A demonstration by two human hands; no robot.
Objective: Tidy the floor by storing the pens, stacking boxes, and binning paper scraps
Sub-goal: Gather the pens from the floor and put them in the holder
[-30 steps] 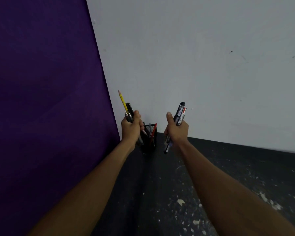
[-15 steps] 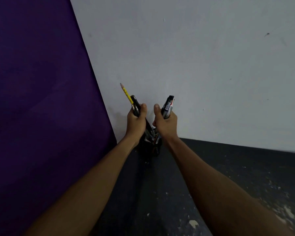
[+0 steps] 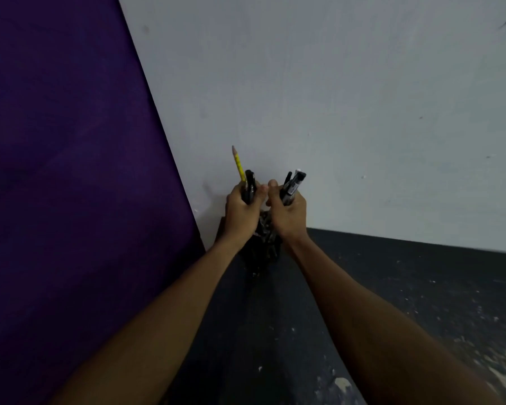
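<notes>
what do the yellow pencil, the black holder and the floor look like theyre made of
Yellow pencil: probably painted wood, going by the bare tan sharpened tip above the yellow coat.
Black holder: dark and matte, mostly hidden behind both hands; plastic or metal mesh, cannot tell.
Floor: hard dark surface, perhaps painted concrete, dull, with pale chips and specks showing through.

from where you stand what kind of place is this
Probably a bare indoor corner of a workroom or studio; I can't say more. A plain pale wall meets a dark, paint-speckled floor, and a purple fabric backdrop hangs on the left. No furniture shows, only a black pen holder on the floor.
</notes>
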